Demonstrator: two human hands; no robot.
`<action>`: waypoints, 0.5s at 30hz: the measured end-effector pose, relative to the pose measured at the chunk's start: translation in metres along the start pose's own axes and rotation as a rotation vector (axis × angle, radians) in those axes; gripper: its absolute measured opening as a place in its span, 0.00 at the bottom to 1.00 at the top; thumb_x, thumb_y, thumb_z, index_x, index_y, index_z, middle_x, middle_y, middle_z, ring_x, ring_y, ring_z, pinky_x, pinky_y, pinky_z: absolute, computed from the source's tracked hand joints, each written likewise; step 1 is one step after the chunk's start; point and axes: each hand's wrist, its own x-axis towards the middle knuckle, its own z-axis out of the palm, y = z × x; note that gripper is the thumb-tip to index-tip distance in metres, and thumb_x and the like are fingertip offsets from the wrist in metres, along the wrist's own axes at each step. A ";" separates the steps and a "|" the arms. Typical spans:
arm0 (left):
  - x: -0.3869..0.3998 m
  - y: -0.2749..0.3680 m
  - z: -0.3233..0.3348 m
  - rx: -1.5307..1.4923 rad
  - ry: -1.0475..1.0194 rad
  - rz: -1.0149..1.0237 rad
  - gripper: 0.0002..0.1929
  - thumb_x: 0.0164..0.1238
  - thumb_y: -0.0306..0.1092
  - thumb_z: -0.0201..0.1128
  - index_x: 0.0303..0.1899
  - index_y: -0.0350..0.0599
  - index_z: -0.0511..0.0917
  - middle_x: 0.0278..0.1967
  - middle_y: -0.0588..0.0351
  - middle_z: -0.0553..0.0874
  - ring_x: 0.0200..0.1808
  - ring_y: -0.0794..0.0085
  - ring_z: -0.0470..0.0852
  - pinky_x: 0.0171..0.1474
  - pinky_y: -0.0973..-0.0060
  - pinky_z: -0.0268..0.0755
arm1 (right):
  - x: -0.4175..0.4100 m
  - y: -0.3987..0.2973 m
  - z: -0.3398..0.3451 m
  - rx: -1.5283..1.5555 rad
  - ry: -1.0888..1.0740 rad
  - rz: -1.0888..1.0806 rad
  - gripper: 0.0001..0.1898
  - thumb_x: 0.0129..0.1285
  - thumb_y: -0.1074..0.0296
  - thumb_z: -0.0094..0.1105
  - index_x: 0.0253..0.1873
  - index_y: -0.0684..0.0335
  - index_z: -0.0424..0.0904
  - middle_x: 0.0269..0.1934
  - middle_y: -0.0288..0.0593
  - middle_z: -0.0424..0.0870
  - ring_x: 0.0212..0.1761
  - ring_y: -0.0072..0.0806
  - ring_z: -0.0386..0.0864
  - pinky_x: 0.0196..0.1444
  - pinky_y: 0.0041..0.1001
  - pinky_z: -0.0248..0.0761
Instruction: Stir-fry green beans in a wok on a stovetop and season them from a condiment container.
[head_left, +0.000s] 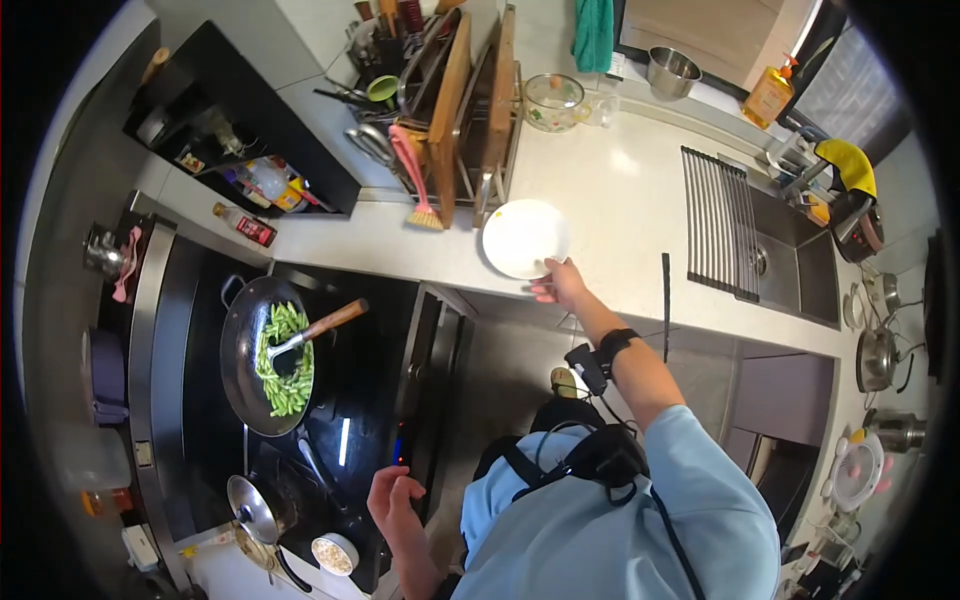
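My right hand grips the near rim of a white plate, thumb on top and fingers beneath. The plate is at the front edge of the white countertop; I cannot tell whether it is lifted. Low in the picture, my left hand hangs loosely curled beside the stove's front edge, holding nothing. On the black cooktop stands a wok with cut green beans in it. A spatula with a wooden handle rests in the wok.
A lidded saucepan and a white bowl of pale chopped food sit near my left hand. Behind the plate are wooden cutting boards in a rack and a pink-handled brush. A roll-up drying rack partly covers the sink.
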 end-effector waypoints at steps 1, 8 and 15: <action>-0.003 -0.001 0.008 -0.023 0.032 -0.003 0.07 0.69 0.27 0.52 0.40 0.33 0.76 0.22 0.60 0.74 0.26 0.79 0.72 0.34 0.81 0.65 | 0.004 -0.002 0.003 0.005 -0.006 0.007 0.26 0.70 0.60 0.46 0.70 0.58 0.52 0.45 0.56 0.78 0.32 0.39 0.84 0.26 0.35 0.82; -0.007 -0.001 0.087 0.034 -0.047 -0.049 0.08 0.68 0.29 0.53 0.40 0.35 0.77 0.23 0.59 0.77 0.27 0.80 0.75 0.34 0.83 0.64 | -0.023 -0.017 -0.030 -0.102 -0.094 -0.158 0.22 0.69 0.67 0.47 0.63 0.72 0.59 0.42 0.56 0.81 0.27 0.36 0.84 0.24 0.31 0.83; 0.000 -0.024 0.164 0.058 -0.457 -0.129 0.11 0.69 0.31 0.53 0.45 0.35 0.76 0.25 0.60 0.77 0.29 0.80 0.76 0.35 0.83 0.66 | -0.179 -0.042 -0.109 -0.135 -0.260 -0.187 0.20 0.70 0.66 0.45 0.61 0.75 0.64 0.36 0.53 0.81 0.23 0.32 0.81 0.24 0.28 0.80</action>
